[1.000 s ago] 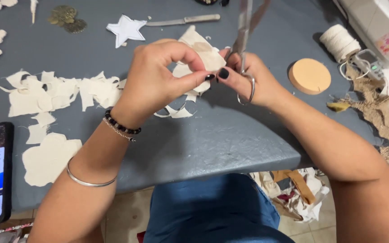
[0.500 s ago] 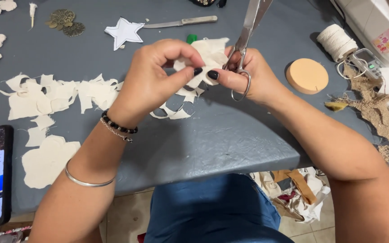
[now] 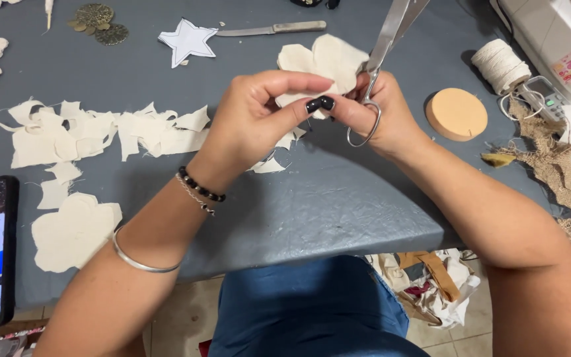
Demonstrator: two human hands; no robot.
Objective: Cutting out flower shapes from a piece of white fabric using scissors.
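One scissors [image 3: 391,39], one star [image 3: 188,41], one twine spool [image 3: 499,63], perhaps two medallions [image 3: 99,23]

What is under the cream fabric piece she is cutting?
Under the cream flower-shaped fabric piece lies the grey cloth-covered table, with small cream offcuts below the left hand. The right hand and steel scissors cover its right edge.
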